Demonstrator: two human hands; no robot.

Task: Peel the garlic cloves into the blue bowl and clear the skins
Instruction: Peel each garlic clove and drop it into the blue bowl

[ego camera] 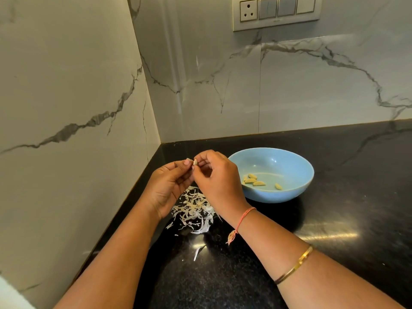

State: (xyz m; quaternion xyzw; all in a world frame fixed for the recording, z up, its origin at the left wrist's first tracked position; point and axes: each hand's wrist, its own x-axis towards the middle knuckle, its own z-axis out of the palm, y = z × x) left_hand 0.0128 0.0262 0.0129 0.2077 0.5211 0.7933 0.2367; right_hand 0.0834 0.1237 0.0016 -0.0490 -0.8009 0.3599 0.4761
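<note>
Writing: a tiny mark on the lower edge of the switch plate [276, 12], up on the wall behind the blue bowl [278, 195], is too small to read. The plate carries a three-pin socket [247, 10] and a row of rocker switches, and the top of the frame cuts it off.

Hard to make out:
- The garlic clove [195, 162] is mostly covered by fingertips and only a pale sliver shows. I can't tell how much skin is still on it.
- The right hand's fingertips are curled away from the camera, so the exact contact points are hidden.
- Both forearms run off the bottom edge.

Grip: the left hand [169, 186] and the right hand [219, 177] both pinch the clove between thumb and fingertips. They hold it in the air just left of the bowl, above the counter.

Containers: the blue bowl sits on the black granite countertop [334, 219]. Inside are peeled cloves [252, 180], a small cluster on the bowl's left side and one lying apart to its right. The count looks like five, but the cluster overlaps.

Skins: the pile of garlic skins [196, 208] lies on the counter left of the bowl, under the hands and partly hidden by them. One stray skin strip [198, 252] lies nearer the camera than the pile.

Right arm, nearer the camera than the bowl: a pink thread bracelet [242, 219] and a gold bangle [296, 266].
</note>
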